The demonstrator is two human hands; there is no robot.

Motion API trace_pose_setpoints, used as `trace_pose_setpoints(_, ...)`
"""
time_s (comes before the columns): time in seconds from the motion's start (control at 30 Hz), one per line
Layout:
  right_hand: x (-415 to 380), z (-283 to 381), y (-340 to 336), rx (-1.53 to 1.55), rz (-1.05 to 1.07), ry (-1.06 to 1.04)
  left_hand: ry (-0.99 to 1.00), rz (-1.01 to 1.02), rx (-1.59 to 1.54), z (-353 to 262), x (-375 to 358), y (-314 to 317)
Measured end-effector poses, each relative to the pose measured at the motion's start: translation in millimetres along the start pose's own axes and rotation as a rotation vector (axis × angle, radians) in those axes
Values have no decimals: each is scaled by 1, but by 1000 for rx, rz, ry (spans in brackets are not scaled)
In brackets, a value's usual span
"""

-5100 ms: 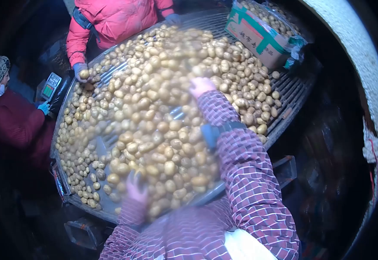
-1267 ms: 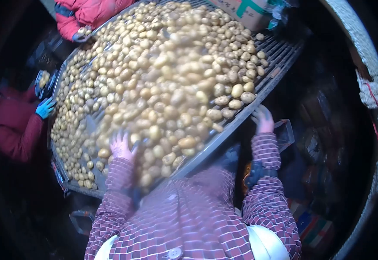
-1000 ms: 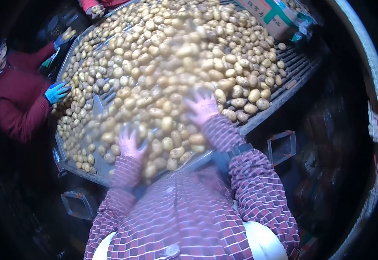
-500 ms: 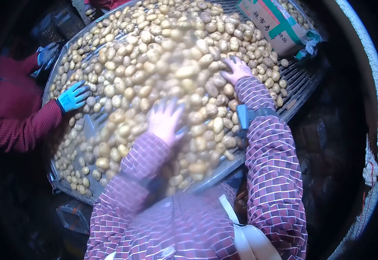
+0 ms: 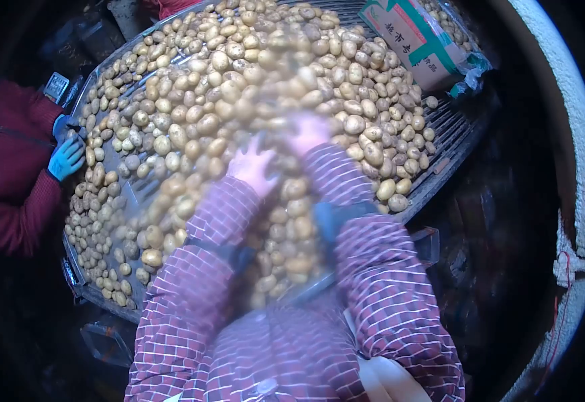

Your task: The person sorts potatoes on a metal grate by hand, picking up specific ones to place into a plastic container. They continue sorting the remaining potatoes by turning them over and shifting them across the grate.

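Potatoes (image 5: 212,87) lie heaped across a wide slatted table (image 5: 450,134). My left hand (image 5: 252,166) rests over the middle of the heap, fingers spread, touching potatoes with none visibly held. Close by on its right, my right hand (image 5: 308,132) reaches over the pile. Motion and a smear on the picture blur its fingers, so I cannot make out whether it holds a potato. Between my forearms, more potatoes (image 5: 289,231) run down toward the near edge.
A cardboard box (image 5: 416,43) with green tape stands at the table's far right. At the left edge a co-worker in a dark red top has blue-gloved hands (image 5: 67,157) together. A clear plastic container (image 5: 107,343) sits below the table at lower left.
My right hand has moved left from the right side of the heap to beside my left hand. The co-worker's gloved hand has drawn back left off the potatoes.
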State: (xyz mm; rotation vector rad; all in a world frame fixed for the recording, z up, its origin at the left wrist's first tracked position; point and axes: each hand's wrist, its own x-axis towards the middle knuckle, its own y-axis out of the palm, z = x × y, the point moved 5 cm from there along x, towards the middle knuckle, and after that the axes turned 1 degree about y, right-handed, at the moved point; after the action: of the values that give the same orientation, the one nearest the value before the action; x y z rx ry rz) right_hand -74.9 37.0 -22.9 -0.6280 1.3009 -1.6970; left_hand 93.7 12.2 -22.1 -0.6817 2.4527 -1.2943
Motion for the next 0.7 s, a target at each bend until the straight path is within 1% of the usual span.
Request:
trace_pose_setpoints(0.07,-37,30,26,3,-306,-87,-30,-5,-42,-2,-21,-6)
trace_pose_setpoints(0.1,-51,39,26,37,-268,-92,-48,-11,-58,-3,-34,-12)
trace_pose_setpoints(0.13,-62,47,24,73,-230,-93,-62,-7,23,-8,-49,-20)
trace_pose_setpoints(0.17,-79,53,24,108,-186,-87,6,-77,-12,-4,-65,-17)
trace_pose_setpoints(0.2,-94,61,29,74,-116,-148,78,-153,-46,1,-81,-17)
trace_pose_setpoints(0.27,-124,76,36,-5,16,-268,83,-223,-33,2,-120,-15)
trace_pose_setpoints(0.3,-140,87,41,48,92,-282,91,-227,-22,-1,-137,-15)
trace_pose_setpoints(0.33,-156,100,47,101,166,-295,53,-199,-52,0,-155,-14)
trace_pose_setpoints(0.37,-171,108,50,77,128,-353,66,-237,25,7,-176,-4)
trace_pose_setpoints(0.4,-187,114,56,56,94,-407,16,-235,76,8,-195,1)
trace_pose_setpoints(0.47,-205,116,64,124,26,-474,-35,-161,142,6,-222,-1)
trace_pose_setpoints(0.53,-218,113,61,190,2,-522,-57,-149,151,9,-240,1)
trace_pose_setpoints(0.57,-221,110,58,167,-44,-566,-71,-148,156,11,-244,2)
trace_pose_setpoints(0.67,-205,85,12,358,123,-194,-61,-155,112,5,-241,-8)
trace_pose_setpoints(0.7,-184,69,4,405,150,-97,-76,-153,122,6,-239,-6)
